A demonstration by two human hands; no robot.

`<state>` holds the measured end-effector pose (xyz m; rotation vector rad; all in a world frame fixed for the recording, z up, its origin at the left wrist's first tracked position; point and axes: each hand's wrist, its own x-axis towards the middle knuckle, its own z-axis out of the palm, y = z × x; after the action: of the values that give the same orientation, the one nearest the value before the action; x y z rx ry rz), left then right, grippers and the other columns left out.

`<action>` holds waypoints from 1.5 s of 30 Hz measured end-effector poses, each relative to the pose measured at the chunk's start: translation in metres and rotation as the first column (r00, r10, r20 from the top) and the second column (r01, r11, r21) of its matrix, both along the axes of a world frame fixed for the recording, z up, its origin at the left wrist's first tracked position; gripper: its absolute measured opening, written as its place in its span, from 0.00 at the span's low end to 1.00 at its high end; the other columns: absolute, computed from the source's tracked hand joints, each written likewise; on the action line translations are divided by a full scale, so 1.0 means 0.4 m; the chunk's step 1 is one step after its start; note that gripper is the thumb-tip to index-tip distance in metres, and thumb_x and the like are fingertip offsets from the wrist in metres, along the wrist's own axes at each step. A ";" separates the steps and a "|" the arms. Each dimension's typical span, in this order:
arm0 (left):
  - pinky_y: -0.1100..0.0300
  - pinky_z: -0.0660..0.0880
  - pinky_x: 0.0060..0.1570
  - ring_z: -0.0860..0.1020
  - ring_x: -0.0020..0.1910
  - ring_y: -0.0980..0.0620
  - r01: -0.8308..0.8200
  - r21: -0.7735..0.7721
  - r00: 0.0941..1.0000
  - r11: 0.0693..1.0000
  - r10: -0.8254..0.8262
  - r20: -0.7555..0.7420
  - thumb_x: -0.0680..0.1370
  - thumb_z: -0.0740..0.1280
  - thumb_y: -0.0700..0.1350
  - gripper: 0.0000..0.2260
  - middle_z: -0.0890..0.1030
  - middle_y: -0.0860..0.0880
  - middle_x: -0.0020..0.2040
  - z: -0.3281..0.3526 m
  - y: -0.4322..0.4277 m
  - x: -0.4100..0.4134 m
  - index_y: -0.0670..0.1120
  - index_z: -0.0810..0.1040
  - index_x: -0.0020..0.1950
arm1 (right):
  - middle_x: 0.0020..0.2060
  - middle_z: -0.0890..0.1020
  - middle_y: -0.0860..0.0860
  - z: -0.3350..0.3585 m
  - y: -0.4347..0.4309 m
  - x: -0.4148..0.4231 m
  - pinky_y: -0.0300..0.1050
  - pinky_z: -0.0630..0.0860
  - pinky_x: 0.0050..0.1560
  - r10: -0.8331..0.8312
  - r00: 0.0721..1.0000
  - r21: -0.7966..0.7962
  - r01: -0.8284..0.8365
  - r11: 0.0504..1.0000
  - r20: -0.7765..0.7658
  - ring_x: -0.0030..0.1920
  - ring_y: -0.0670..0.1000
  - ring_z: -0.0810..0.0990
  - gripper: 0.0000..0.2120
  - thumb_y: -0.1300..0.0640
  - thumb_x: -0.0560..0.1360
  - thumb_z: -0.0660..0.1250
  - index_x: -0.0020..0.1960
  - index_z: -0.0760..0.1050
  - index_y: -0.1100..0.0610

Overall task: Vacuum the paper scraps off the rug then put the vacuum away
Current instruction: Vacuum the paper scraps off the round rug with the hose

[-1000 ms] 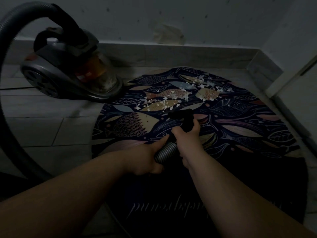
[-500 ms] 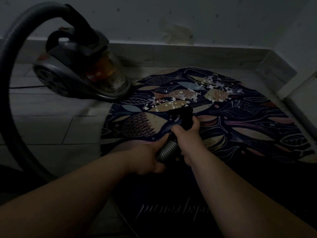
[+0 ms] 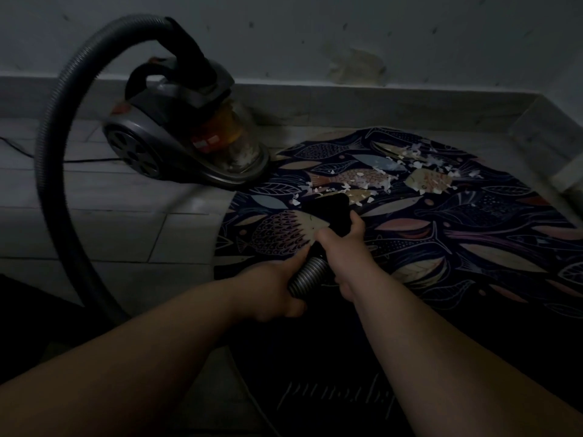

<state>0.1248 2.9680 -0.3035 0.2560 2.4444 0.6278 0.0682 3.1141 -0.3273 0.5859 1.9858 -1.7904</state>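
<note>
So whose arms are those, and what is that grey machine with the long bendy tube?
The picture comes from a camera worn on a person's head, so you see their own arms reaching out in front. The grey machine is a vacuum cleaner sitting on the floor by the wall. Its long hose curls round in a big loop to the person's hands. The left hand grips the ribbed hose, and the right hand grips the black nozzle at its end. The nozzle points down at a round rug with fish drawn on it. Little white paper scraps lie on the rug just beyond the nozzle, waiting to be sucked up.
</note>
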 end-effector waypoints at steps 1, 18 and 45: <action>0.71 0.63 0.58 0.67 0.69 0.50 -0.013 0.010 1.000 1.000 0.013 0.011 0.74 0.69 0.52 0.45 0.63 0.47 0.75 0.002 -0.005 0.003 0.57 0.35 0.75 | 0.66 0.71 0.53 0.001 -0.008 0.001 0.57 0.78 0.55 0.006 1.000 0.003 -0.006 1.000 0.007 0.54 0.57 0.76 0.39 0.51 0.75 0.66 0.75 0.47 0.34; 0.77 0.59 0.45 0.70 0.64 0.52 -0.070 0.019 0.997 0.997 0.069 0.044 0.75 0.68 0.51 0.44 0.66 0.45 0.73 0.026 -0.046 0.011 0.58 0.36 0.76 | 0.55 0.72 0.49 0.003 -0.061 -0.001 0.57 0.79 0.55 0.012 1.000 -0.043 -0.011 0.999 0.018 0.50 0.55 0.77 0.38 0.53 0.76 0.66 0.76 0.48 0.37; 0.55 0.55 0.74 0.55 0.76 0.51 0.150 -0.057 0.987 0.987 -0.153 -0.043 0.68 0.66 0.65 0.47 0.54 0.50 0.78 -0.024 0.145 -0.051 0.65 0.33 0.73 | 0.62 0.73 0.52 0.011 0.166 0.005 0.61 0.79 0.55 -0.144 0.990 0.024 0.144 0.989 0.009 0.52 0.57 0.78 0.38 0.51 0.76 0.66 0.76 0.47 0.36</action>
<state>0.1045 3.0259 -0.3131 0.4348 2.4549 0.4943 0.0703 3.1805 -0.3231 0.7621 2.0047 -1.8454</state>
